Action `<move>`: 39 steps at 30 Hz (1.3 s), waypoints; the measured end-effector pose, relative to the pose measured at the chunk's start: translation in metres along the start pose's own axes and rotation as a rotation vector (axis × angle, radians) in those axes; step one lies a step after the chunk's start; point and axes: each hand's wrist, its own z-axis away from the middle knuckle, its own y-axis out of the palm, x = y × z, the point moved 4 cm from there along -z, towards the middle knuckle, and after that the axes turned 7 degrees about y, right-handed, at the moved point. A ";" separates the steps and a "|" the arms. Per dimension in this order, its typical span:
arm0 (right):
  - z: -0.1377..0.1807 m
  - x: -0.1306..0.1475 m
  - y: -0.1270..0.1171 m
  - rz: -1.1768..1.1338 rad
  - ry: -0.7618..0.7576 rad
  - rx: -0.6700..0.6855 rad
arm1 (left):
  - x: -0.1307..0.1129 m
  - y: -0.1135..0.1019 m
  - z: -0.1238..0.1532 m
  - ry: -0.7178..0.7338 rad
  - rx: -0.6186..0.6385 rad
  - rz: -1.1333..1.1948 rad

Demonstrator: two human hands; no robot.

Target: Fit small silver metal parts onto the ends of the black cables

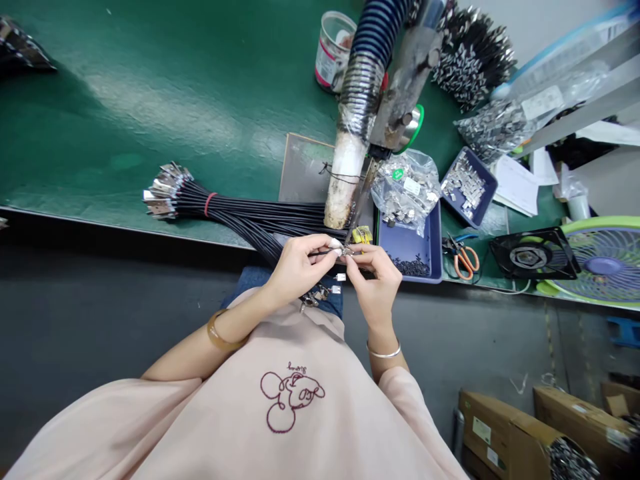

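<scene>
A pale pink top point(210, 427) with an embroidered cartoon outline lies closest, below both hands. The left hand point(303, 263) pinches a black cable point(320, 253) near its end; the right hand point(377, 273) pinches at what seems a small metal connector point(346, 251), though the fingers hide most of it. This piece sits between the fingertips, apparently still being worked on. Left of the hands, a cable bundle point(265, 211) tied with a red band point(210, 203) already has metal connectors at its far end. Much appears left: right of the hands, a clear plastic bag point(407, 190) and a small purple tray point(489, 200) hold many loose metal pieces.
</scene>
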 end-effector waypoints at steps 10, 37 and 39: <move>-0.007 0.003 0.002 0.116 -0.180 -0.057 | -0.001 0.002 -0.003 0.010 -0.036 -0.010; 0.008 0.008 -0.011 0.132 -0.299 0.086 | -0.024 -0.018 -0.018 0.142 0.479 -0.210; 0.011 0.008 -0.013 0.125 -0.308 0.073 | -0.030 -0.018 -0.019 0.249 0.480 -0.282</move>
